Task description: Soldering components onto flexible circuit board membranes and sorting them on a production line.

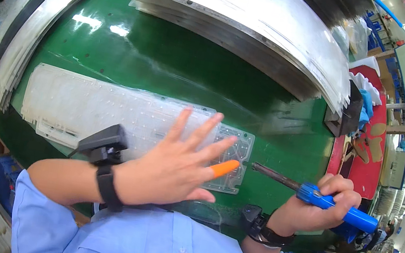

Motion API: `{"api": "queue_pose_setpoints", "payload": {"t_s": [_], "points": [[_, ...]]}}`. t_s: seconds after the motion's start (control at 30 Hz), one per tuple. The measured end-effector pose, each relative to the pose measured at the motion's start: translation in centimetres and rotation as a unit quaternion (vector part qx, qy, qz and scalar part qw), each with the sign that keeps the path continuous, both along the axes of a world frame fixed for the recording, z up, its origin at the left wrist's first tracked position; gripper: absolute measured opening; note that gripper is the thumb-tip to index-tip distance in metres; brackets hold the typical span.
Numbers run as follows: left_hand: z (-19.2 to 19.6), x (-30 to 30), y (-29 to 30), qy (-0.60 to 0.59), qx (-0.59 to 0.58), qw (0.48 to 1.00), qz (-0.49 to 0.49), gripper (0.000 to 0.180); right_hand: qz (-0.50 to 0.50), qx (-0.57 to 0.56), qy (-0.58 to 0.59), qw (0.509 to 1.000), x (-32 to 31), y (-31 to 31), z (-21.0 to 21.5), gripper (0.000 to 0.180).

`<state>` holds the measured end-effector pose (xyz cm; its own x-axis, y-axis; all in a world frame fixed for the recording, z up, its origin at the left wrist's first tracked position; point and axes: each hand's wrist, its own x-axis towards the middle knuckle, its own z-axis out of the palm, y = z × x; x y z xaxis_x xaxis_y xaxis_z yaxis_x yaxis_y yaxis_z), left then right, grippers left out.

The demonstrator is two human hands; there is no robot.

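My left hand (pixel 175 162) is spread palm down over a long stack of thin translucent plastic sheets (pixel 88 104), fingers apart. Its index finger wears an orange finger cot (pixel 224 169). Beyond the fingertips, the sheets' right end shows a clear patterned panel (pixel 235 156) with holes along its border. My right hand (pixel 315 207) is wrapped round the blue handle of what looks like a soldering iron (pixel 339 207). Its dark metal shaft points left, and the tip is just off the panel's right edge. Whether my left palm presses on the sheets, I cannot tell.
The sheets lie on a green tabletop (pixel 285 145). A tall pile of large pale sheets (pixel 243 10) spans the far side. More sheets (pixel 42 24) stand stacked at the left. On the right are a dark metal block (pixel 342 115) and a red surface (pixel 372 160) with blue and white cloths.
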<state>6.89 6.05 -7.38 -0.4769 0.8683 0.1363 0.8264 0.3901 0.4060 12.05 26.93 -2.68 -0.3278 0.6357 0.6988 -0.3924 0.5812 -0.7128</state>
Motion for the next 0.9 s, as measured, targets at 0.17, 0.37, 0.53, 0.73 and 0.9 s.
{"api": "queue_pose_setpoints", "payload": {"t_s": [0.17,0.37,0.53,0.73,0.9], "points": [[-1.7,-0.5,1.9,0.030,0.002,0.999,-0.046,0.048,-0.017,0.000,0.005,1.000,1.5,1.3,-0.6,0.032],[-2.3,-0.2,1.8,-0.009,0.017,1.000,-0.018,0.047,-0.002,-0.029,0.025,0.999,1.9,1.9,-0.9,0.033],[-1.3,-0.1,-0.2,-0.018,-0.048,0.999,-0.018,0.048,0.012,-0.029,0.033,0.999,2.4,2.5,-1.5,0.031],[-0.8,0.6,-5.2,-0.007,-0.162,0.984,0.069,0.054,-0.004,-0.063,0.043,0.997,2.3,2.4,-1.4,0.031],[3.1,-1.8,-5.5,-0.006,-0.128,0.991,0.046,0.055,-0.004,-0.040,0.036,0.999,2.5,2.3,-1.3,0.031]]}}
